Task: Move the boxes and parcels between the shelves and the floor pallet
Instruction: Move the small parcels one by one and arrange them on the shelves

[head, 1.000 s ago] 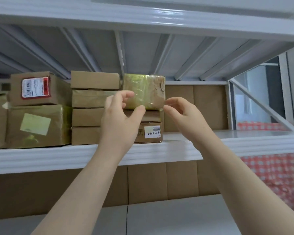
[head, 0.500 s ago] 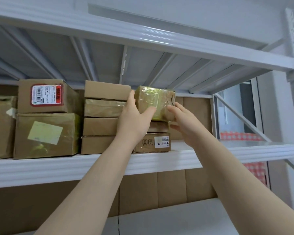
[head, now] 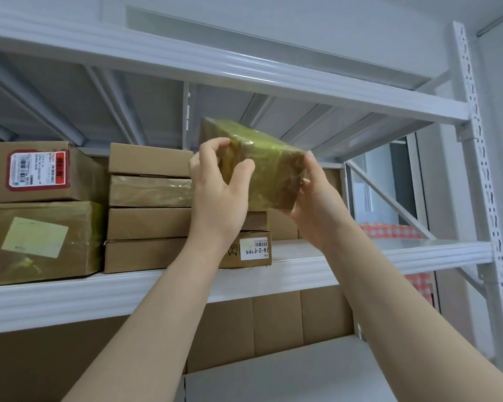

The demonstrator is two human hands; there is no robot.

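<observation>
We grip parcel (head: 262, 166) with both hands, over right end of flat-box stack (head: 148, 207) on shelf (head: 331, 265); contact with stack unclear. Long axis tilted: far end up at 10 o'clock, near end down at 4 o'clock. Brown box under glossy, wrinkled yellow-green tape. Left hand (head: 218, 192): fingers curled over left end, thumb pressing front face. Right hand (head: 317, 204) clasps right end, fingers mostly hidden.

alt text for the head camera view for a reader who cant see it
The left hand and right hand grip a tape-wrapped parcel by its ends, tilted, in front of a white metal shelf. Stacked cardboard boxes sit on the shelf to its left, one bearing a red-bordered label.
</observation>
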